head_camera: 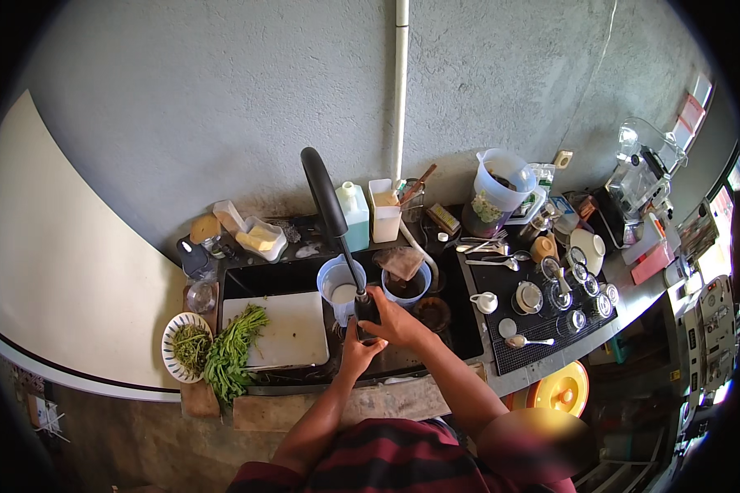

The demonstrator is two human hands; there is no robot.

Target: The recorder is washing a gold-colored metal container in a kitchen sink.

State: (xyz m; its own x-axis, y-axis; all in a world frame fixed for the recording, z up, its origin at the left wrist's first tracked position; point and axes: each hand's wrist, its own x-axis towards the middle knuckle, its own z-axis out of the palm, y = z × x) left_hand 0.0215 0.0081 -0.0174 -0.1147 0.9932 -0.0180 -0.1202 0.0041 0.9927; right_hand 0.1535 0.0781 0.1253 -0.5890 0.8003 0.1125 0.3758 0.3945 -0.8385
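Observation:
Both hands are over the dark sink (271, 275), at the spray head (368, 309) of a black pull-down faucet. My right hand (391, 319) is closed around the spray head from the right. My left hand (359, 351) is just below it, fingers near its lower end; whether they grip it or something beneath is unclear. Behind the hands, a clear plastic jug (340, 288) with whitish contents stands under the faucet hose. Right of it, a brown cloth (399, 262) lies over a tub (420, 294) of dark liquid. A white cutting board (296, 326) spans the sink's left part.
Leafy greens (237, 354) lie at the board's left, beside a bowl of stems (188, 346). Bottles, a sponge (443, 218) and a large pitcher (499, 191) line the wall. Glass cups and spoons cover the black drying mat (530, 354) at right. A wooden board (345, 407) edges the front.

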